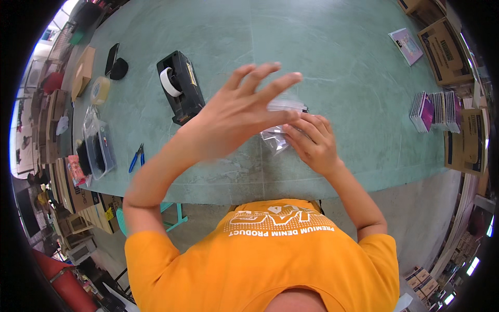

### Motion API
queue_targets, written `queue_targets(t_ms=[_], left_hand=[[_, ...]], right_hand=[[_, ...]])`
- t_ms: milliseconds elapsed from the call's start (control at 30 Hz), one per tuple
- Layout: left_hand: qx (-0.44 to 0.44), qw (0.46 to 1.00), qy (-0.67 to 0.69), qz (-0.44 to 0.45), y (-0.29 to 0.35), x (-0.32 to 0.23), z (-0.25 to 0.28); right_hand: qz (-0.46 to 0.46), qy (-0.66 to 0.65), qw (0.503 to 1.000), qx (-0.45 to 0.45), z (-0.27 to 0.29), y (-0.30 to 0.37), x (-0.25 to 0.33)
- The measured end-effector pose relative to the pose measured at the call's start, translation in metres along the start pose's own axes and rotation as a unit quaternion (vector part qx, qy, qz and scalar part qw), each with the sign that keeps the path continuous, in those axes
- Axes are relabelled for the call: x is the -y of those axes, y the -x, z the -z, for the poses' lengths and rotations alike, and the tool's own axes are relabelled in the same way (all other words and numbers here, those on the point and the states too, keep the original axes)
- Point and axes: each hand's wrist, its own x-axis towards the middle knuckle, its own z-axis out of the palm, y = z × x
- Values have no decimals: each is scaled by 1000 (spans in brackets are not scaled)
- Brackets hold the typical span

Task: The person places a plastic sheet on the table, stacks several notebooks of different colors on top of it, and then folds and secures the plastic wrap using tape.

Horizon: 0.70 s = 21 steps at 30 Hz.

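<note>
Fingers spread, my left hand (234,112) is raised over the table and holds nothing I can see. Its thumb tip comes close to the fingertips of my right hand (314,143). That right hand is closed on the edge of a clear plastic bag (275,141), whose loose, shiny end lies toward me. Whatever is in the bag is mostly hidden behind my left hand. Just beyond my left wrist stands a black tape dispenser (187,96) with a white roll in it.
On the left of the green table (332,41) lie blue-handled cutters (136,157), a clear plastic box (101,148) and a tape roll (100,90). Several spiral notebooks (436,112) stand at right, near cardboard boxes (446,52). A purple booklet (407,47) lies farther back.
</note>
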Motion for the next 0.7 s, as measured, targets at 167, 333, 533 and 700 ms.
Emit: queue_targets(t_ms=[167, 333, 533, 700], left_hand=[[55, 995, -12, -80, -31, 7, -16], [131, 987, -37, -85, -54, 6, -28], [40, 995, -47, -72, -46, 11, -14], [-5, 991, 77, 106, 14, 6, -2]], right_hand=[[-11, 19, 1000, -9, -6, 5, 2], [-13, 18, 1000, -8, -8, 6, 4], [-32, 18, 999, 19, -5, -1, 11], [-73, -57, 996, 8, -6, 1, 4]])
